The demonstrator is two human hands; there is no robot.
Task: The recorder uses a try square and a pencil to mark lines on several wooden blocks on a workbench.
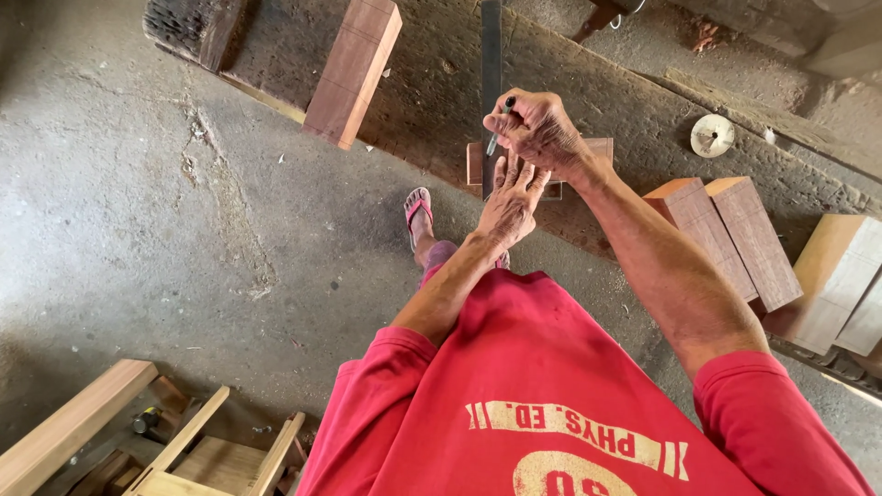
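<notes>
My right hand (pixel 542 130) grips a dark pen (pixel 501 124) with its tip down against a small wooden block (pixel 597 147) on the workbench. A long metal ruler or square blade (pixel 491 55) lies across that block, running away from me. My left hand (pixel 510 202) rests flat with fingers spread on the near end of the blade and the block, just below my right hand. Most of the block is hidden under both hands.
Several rectangular wooden blocks lean on the rough bench: one at upper left (pixel 352 72), two at right (pixel 726 234), a pale one at far right (pixel 831 276). A round white disc (pixel 712 135) lies on the bench. A wooden frame (pixel 216 455) stands on the concrete floor.
</notes>
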